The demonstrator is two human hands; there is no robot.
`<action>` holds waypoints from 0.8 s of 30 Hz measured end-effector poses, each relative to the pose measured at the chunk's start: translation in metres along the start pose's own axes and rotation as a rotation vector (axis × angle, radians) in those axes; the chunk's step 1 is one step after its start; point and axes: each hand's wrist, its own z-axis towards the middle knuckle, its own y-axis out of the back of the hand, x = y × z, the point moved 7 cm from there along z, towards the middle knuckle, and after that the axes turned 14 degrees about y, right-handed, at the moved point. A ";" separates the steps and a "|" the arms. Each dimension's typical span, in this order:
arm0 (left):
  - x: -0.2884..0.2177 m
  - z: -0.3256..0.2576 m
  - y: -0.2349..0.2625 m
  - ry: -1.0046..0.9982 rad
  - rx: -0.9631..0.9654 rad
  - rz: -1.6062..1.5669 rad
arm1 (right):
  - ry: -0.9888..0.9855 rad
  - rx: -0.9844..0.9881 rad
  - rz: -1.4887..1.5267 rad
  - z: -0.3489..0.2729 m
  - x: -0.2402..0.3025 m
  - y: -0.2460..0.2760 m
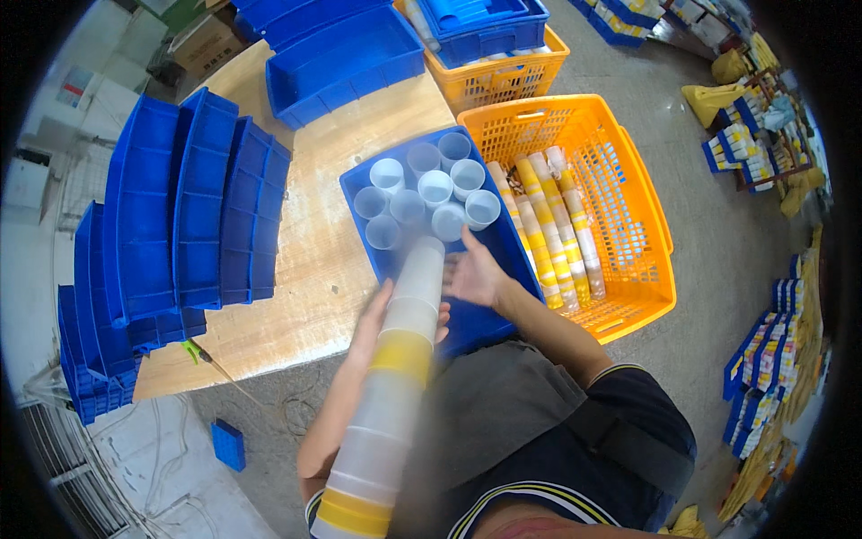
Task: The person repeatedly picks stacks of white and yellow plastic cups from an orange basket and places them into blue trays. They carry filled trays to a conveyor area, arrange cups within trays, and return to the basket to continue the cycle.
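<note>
A long stack of nested, frosted plastic cups (pixel 389 409), white with yellow bands, slants up from the lower edge toward the blue tray (pixel 488 325). My left hand (pixel 366 325) is wrapped around it near its upper end, with fingertips showing on the far side. Several clear and whitish cups (pixel 436 189) stand in rows in the tray, mouths up. My right hand (pixel 479 272) is beside the front cups, its fingers spread and nothing held. One fingertip is close to the front right cup (pixel 449 222); I cannot tell whether it touches.
Right of the tray, an orange crate (pixel 628 180) holds several long cup stacks (pixel 561 234). Blue bins (pixel 199 198) stand nested on the wooden table's (pixel 305 216) left side. Another blue bin (pixel 346 67) lies behind, and a second orange crate (pixel 494 79) carries a blue box.
</note>
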 end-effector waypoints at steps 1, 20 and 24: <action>0.000 -0.005 -0.003 -0.020 0.087 -0.015 | -0.122 0.155 -0.030 -0.005 -0.012 -0.010; 0.030 -0.046 0.016 -0.052 -0.040 0.024 | 0.139 0.364 -0.164 -0.002 -0.045 -0.024; 0.027 -0.043 -0.003 0.020 -0.068 0.050 | 0.140 0.441 -0.379 -0.009 -0.037 -0.017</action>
